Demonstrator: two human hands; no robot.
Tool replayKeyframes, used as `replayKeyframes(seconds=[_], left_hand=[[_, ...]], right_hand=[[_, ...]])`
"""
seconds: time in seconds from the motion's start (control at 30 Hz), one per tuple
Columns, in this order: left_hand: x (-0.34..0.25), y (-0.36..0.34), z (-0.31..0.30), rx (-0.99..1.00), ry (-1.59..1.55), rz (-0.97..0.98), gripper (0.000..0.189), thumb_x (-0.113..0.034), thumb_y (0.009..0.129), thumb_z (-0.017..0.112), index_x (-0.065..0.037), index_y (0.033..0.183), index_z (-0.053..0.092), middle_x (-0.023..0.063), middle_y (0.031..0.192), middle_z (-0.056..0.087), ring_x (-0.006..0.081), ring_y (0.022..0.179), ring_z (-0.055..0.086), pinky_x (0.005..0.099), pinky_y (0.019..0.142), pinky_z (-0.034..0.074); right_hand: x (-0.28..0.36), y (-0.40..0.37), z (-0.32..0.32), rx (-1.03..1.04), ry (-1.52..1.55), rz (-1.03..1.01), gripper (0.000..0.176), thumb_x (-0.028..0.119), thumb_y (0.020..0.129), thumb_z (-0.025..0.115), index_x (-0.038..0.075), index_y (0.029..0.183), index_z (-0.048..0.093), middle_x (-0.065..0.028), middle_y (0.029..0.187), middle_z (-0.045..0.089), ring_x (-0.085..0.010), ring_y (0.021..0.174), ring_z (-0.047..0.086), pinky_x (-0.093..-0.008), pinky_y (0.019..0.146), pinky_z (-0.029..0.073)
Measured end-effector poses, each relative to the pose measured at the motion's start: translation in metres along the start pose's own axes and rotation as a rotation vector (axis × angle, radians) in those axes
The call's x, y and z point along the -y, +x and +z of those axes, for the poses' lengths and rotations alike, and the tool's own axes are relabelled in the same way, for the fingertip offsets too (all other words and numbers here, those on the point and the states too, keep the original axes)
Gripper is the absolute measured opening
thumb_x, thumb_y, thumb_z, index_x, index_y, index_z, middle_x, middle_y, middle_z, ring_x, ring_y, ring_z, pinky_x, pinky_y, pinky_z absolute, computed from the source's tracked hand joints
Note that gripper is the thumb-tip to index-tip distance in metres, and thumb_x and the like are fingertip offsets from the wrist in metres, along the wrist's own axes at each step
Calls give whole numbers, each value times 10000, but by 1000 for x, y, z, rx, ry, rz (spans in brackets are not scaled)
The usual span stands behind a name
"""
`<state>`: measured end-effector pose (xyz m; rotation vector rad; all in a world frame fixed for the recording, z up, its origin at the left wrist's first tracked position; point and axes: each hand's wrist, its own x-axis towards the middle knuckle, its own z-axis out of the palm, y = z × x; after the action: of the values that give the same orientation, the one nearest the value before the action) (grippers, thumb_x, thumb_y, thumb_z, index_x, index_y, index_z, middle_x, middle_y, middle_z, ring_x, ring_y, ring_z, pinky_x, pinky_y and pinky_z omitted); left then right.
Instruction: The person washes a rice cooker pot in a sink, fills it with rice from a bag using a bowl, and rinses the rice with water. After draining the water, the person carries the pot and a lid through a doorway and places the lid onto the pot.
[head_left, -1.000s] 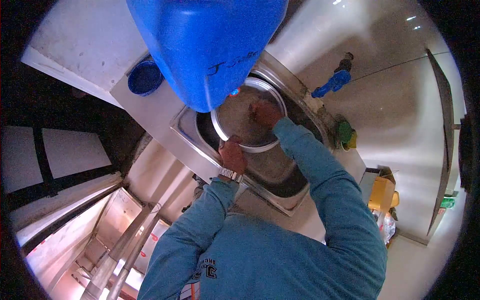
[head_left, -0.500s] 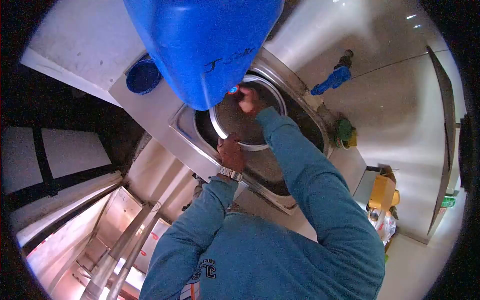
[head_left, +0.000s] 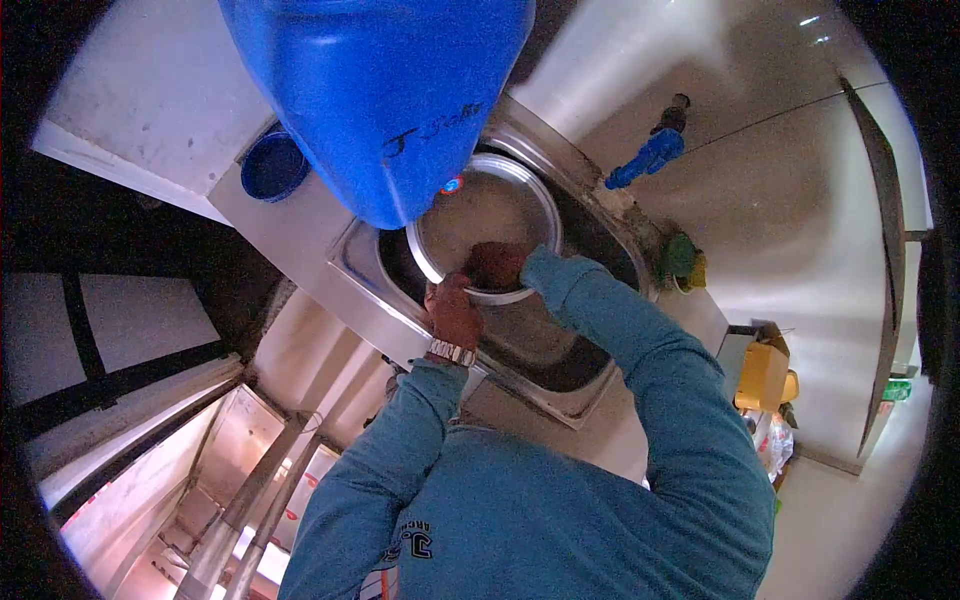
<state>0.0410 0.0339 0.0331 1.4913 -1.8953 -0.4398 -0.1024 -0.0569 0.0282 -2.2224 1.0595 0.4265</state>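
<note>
A round metal pan (head_left: 485, 210) with a bright rim sits over the steel sink (head_left: 354, 256). My left hand (head_left: 456, 312), with a watch at its wrist, is closed on the near rim of this pan. Inside the pan, low and toward its near side, is my right hand (head_left: 498, 266); it is dark and its fingers do not show clearly. A large blue plastic container (head_left: 385, 110) with black writing overhangs the pan's far left. Its small tap (head_left: 452, 184), red and light blue, is just above the pan's edge.
A dark blue round tub (head_left: 273, 168) stands on the counter left of the container. On the right wall is a blue-handled tap (head_left: 650, 158). A green scrubber (head_left: 681, 256) lies by the sink's right corner. Farther right is a yellow box (head_left: 762, 376).
My right hand has left the container's tap and come down and toward me into the pan. My left hand stays at the rim. The whole view has shifted slightly.
</note>
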Motion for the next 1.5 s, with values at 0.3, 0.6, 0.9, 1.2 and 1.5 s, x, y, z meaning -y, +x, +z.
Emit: replayKeyframes(seconds=[0.3, 0.6, 0.9, 1.2, 1.5], left_hand=[[-9, 0, -6, 50, -214, -271, 302, -24, 616, 612, -67, 915, 589, 118, 811, 571, 280, 785, 568, 407, 689, 452], [-7, -3, -4, -7, -38, -215, 291, -10, 602, 591, -58, 889, 594, 178, 834, 591, 353, 828, 572, 445, 694, 469], [-4, 2, -7, 5, -117, -188, 267, -9, 584, 588, -37, 849, 594, 185, 803, 582, 370, 809, 567, 454, 695, 468], [-7, 5, -10, 113, -80, -244, 292, 11, 562, 624, -26, 850, 594, 202, 857, 574, 378, 868, 548, 450, 741, 459], [7, 3, 1, 93, -125, -230, 330, -41, 562, 619, -24, 889, 585, 181, 850, 595, 382, 868, 543, 457, 760, 461]], right_hand=[[-30, 19, -1, -478, -342, 270, 479, 284, 813, 564, 135, 1261, 486, -205, 1309, 409, -440, 1196, 387, -514, 971, 352], [-62, 9, -17, -498, 342, 234, 348, 292, 864, 489, 46, 1109, 511, -207, 1121, 546, -355, 1083, 516, -483, 882, 428], [-39, 40, -41, -708, 111, 381, 267, 204, 793, 487, 28, 953, 608, -233, 952, 617, -379, 901, 601, -468, 821, 468], [-71, 113, 4, -1012, 700, 234, 223, 215, 720, 627, 76, 893, 654, -137, 922, 649, -279, 869, 621, -375, 807, 485], [-5, 77, 2, -798, 361, 214, 234, 202, 784, 566, 128, 996, 635, -169, 1047, 612, -332, 983, 574, -399, 873, 457]])
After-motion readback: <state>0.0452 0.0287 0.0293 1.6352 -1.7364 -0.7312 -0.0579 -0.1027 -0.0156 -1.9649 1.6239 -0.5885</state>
